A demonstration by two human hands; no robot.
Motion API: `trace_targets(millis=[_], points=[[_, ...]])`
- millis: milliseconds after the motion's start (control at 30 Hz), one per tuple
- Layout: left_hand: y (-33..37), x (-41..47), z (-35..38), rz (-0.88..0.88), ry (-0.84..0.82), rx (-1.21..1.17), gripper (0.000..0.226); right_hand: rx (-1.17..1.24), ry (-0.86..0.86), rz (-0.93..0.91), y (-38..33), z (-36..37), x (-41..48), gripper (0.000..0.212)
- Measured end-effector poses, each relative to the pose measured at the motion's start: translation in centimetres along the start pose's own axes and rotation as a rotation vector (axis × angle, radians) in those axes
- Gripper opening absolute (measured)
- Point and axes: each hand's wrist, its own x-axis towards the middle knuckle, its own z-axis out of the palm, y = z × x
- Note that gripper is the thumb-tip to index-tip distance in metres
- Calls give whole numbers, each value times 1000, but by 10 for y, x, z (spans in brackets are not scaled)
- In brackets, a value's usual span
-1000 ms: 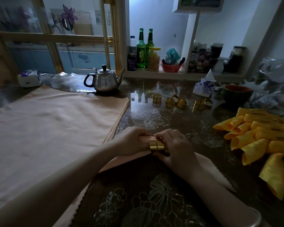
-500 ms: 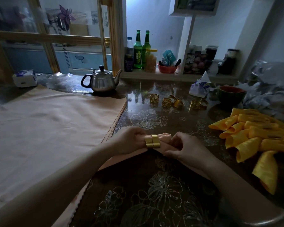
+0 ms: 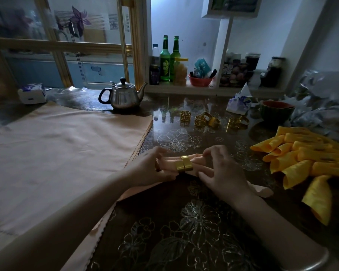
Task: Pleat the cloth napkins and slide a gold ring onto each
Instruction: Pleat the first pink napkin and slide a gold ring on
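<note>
A peach napkin [image 3: 199,163], gathered into a roll, lies across the table's middle with a wide gold ring [image 3: 184,165] around it. My left hand [image 3: 155,167] grips the roll just left of the ring. My right hand [image 3: 221,169] pinches the cloth right of the ring, fingers partly spread. The napkin's free end [image 3: 260,190] trails out to the right. Several spare gold rings [image 3: 201,120] stand farther back on the table. A pile of yellow napkins [image 3: 305,163] with rings on lies at the right.
A flat stack of peach cloth [image 3: 63,153] covers the table's left half. A steel teapot [image 3: 123,95] stands behind it. A dark bowl [image 3: 276,112], tissue packs [image 3: 32,93] and crumpled plastic sit at the back. Bottles [image 3: 164,59] and jars line the shelf.
The ring has slid leftwards along the napkin, from the tip by my right hand to the roll's middle. My right hand has drawn back to the right and loosened its fingers.
</note>
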Motion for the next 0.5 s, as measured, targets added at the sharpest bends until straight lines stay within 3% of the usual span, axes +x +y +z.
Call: trace_targets(millis=[133, 233, 333, 500], points=[[-2, -9, -1, -102, 34, 47, 52, 4, -139, -157, -2, 4, 7, 72], [-3, -10, 2, -120, 69, 52, 45, 17, -178, -217, -7, 8, 13, 64], [-3, -8, 5, -120, 83, 41, 50, 87, -165, -142, -11, 14, 19, 54], [-3, -4, 10, -89, 141, 69, 30, 155, -130, -101, -8, 23, 24, 46]])
